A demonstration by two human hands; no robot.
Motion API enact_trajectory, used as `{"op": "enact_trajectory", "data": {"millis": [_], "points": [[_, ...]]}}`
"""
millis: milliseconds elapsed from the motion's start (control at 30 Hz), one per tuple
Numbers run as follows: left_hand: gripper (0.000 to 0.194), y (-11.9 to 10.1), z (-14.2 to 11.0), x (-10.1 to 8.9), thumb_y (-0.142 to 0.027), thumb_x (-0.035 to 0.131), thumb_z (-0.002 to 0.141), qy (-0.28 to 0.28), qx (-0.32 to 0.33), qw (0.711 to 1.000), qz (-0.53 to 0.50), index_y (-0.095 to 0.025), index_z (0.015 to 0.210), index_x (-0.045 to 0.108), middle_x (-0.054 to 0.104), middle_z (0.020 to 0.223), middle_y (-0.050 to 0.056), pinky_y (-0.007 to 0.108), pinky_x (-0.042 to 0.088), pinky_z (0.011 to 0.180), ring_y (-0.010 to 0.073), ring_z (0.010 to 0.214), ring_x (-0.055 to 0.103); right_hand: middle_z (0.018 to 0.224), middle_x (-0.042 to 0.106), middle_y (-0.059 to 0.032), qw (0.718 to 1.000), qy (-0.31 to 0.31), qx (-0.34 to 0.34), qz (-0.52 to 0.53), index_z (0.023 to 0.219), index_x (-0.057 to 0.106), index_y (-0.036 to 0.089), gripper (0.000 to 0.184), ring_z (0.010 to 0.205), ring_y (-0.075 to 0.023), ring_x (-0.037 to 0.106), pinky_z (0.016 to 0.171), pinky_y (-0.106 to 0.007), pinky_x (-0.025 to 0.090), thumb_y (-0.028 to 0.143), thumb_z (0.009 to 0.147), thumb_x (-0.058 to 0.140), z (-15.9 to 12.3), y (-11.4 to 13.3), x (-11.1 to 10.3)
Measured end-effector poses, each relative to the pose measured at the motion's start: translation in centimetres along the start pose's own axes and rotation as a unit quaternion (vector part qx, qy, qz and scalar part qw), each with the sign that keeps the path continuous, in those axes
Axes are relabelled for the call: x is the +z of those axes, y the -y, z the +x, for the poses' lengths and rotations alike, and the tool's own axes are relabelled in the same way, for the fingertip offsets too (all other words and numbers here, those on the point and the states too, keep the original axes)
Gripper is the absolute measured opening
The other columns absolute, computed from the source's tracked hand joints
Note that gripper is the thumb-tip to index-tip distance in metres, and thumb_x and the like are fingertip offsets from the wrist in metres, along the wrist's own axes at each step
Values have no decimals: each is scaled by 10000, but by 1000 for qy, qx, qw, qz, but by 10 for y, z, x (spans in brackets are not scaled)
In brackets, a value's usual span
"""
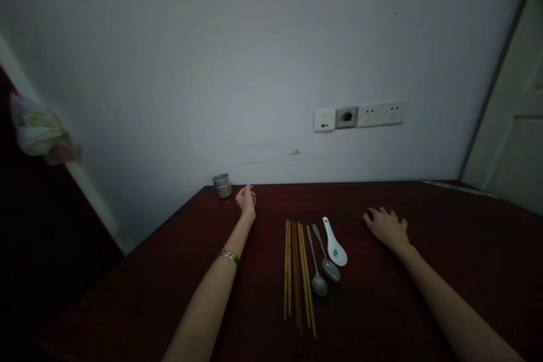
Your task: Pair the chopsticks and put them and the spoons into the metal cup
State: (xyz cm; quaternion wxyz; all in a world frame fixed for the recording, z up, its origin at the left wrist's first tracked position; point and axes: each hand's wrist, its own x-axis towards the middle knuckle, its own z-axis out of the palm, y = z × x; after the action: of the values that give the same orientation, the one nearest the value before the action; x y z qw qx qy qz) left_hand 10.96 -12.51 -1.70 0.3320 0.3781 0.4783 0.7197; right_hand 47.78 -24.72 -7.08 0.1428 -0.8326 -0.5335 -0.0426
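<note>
In the head view, six chopsticks lie side by side near the middle of the dark red table, pointing away from the person: two yellowish ones on the left, two reddish-brown ones in the middle, two more yellowish ones on the right. Three spoons lie just to their right: two of metal, a long-handled spoon and a second metal spoon, and one white spoon with a blue mark in its bowl.

The left hand is beyond the chopsticks and to their left, its fingers curled; whether they pinch anything cannot be told. One bracelet circles that wrist. One metal cup stands upright just beside this hand, near the far edge. The right hand is palm down with fingers spread and slightly bent, well apart from the left one; the spoons lie between it and the chopsticks.

Behind the table, the pale wall carries a row of socket plates. A plastic bag hangs at far left, and a pale door stands at right.
</note>
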Motion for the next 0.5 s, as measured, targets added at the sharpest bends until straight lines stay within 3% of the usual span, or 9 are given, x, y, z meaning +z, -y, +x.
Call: {"op": "enact_trajectory", "data": {"millis": [100,200,333,500], "points": [[339,-9,38,-40,-421,447,734,-120,31,987,100,-127,809,597,507,518,-28,183,331,398,71,395,442,1286,424,-146,1000,-1,-3,4,1212,493,186,535,1179,-374,337,908,-556,251,450,819,241,4,-5,7],[362,-14,69,-80,-427,461,743,-158,46,973,159,-127,910,576,587,685,25,217,409,500,111,547,540,1292,420,-144,1000,-8,-9,10,1212,497,193,556,1170,-389,345,905,-565,252,474,807,240,9,-10,15],[402,-15,98,-113,-409,593,675,-142,57,963,221,-139,969,544,598,892,72,251,442,666,158,771,578,1297,416,-155,999,-27,-18,15,1200,511,189,569,1171,-398,344,899,-575,256,487,798,240,14,-15,26],[564,-9,126,-122,-386,701,584,-81,42,947,307,-139,1044,485,556,1057,118,286,405,813,210,963,541,1298,415,-169,999,-33,-23,19,1186,527,181,572,1175,-401,345,902,-580,248,493,786,261,19,-19,34]]}}
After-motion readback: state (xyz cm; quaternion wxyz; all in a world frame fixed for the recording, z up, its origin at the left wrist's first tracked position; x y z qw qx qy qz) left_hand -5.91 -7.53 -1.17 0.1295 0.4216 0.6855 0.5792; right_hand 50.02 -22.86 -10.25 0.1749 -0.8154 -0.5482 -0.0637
